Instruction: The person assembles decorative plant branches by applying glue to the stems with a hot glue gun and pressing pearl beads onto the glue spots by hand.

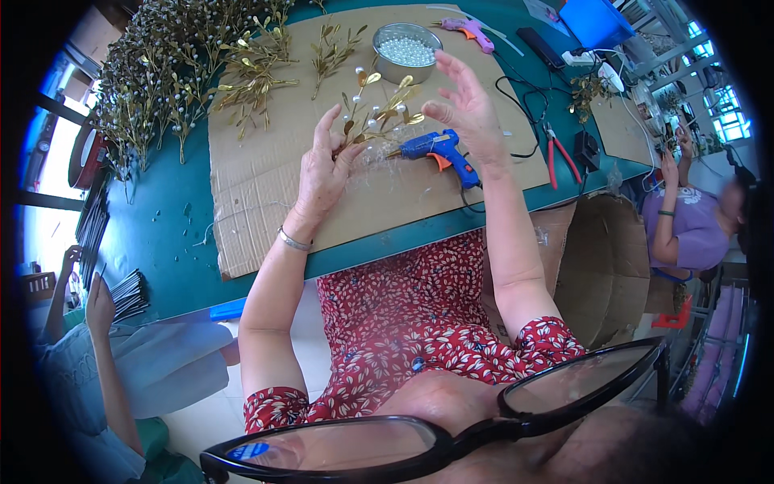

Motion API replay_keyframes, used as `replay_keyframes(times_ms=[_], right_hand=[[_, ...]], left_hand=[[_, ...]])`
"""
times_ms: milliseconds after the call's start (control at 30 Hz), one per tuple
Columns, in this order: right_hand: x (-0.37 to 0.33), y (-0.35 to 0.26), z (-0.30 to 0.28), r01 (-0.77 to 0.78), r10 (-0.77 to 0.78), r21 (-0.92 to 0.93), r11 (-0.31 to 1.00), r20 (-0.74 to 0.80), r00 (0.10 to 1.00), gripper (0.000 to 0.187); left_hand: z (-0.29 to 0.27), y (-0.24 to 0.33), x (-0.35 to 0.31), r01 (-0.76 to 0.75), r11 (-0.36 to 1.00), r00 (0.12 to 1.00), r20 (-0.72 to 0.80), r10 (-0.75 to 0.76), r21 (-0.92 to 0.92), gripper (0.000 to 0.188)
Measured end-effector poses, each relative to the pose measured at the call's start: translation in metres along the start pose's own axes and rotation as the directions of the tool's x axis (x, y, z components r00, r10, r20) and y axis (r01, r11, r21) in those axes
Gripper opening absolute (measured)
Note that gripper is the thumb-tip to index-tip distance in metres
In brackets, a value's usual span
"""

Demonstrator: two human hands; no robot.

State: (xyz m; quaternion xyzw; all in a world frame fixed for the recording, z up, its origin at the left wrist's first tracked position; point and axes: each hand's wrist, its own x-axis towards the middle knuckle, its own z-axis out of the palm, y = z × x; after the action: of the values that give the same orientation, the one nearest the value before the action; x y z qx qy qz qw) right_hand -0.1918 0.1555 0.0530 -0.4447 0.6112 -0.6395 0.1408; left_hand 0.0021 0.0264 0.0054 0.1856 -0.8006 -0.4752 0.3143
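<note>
Teal counter (169, 242) carrying a cardboard sheet (258, 185), with both hands working at a gold sprig.

Left hand (322, 173) is resting on the cardboard and pinching the stem end of the gold leaf sprig with pearl beads (379, 113), which is lying just ahead of its fingertips; right hand (463, 105) is hovering spread and holding nothing, just right of the sprig and above the blue glue gun (439, 152). A metal bowl of pearl beads (407, 50) is sitting beyond the sprig, and finished sprigs (173, 73) are piling up at far left. Thin glue threads beneath the sprig are hard to make out; spectacle rims (451, 431) are covering the lower edge.
</note>
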Motion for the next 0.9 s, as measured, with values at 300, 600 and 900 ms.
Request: replay_keyframes(times_ms=[300,600,900], right_hand=[[0.031,-0.048,-0.019,0.204,0.048,-0.371,0.906,0.568,0.822,0.102],[0.04,-0.062,-0.022,0.43,0.222,-0.673,0.602,0.658,0.72,0.092],[0.034,-0.051,-0.023,0.419,0.154,-0.676,0.606,0.616,0.772,0.07]], left_hand=[[-0.004,0.001,-0.003,-0.12,0.99,0.99,0.082,0.113,0.077,0.053],[-0.005,-0.005,-0.001,-0.265,0.939,0.964,0.08,0.254,0.218,0.046],[-0.006,-0.009,0.002,-0.263,0.923,0.964,0.03,0.266,0.28,0.033]])
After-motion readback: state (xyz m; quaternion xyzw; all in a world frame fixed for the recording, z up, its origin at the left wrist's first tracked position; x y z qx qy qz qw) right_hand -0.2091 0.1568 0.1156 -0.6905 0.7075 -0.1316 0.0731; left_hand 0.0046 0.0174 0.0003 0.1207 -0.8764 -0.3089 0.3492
